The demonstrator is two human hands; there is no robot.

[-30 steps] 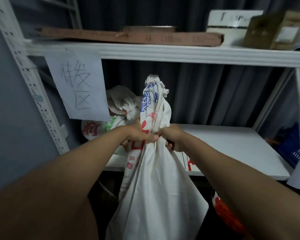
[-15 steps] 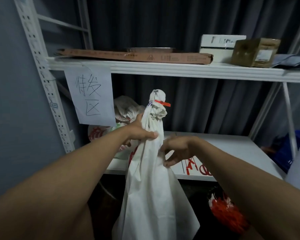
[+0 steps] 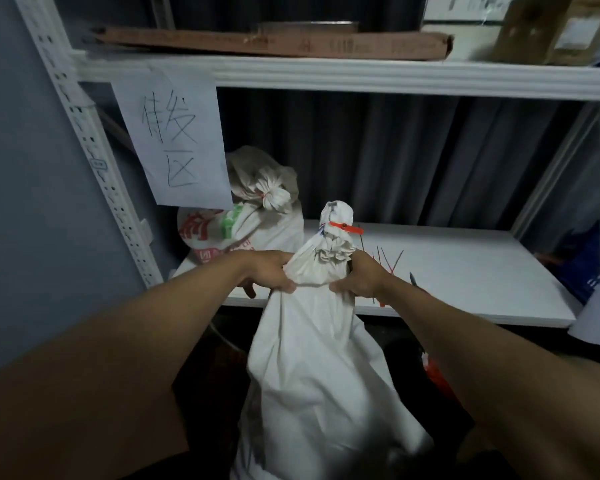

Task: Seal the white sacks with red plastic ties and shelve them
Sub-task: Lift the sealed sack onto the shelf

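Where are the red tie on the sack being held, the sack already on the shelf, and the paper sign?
red tie (image 3: 346,227): head view, its protruding tail.
shelved sack (image 3: 257,223): head view, its body.
paper sign (image 3: 174,140): head view, sheet's middle.

Right hand (image 3: 359,278) regripped sack (image 3: 312,341) at neck; both hands now clutch sack lower, level beside shelf (image 3: 465,271) edge.

just one head-worn cam, wide-angle, facing forward and slightly down, close up on the hands, white shelf (image 3: 465,271) right behind, no second view
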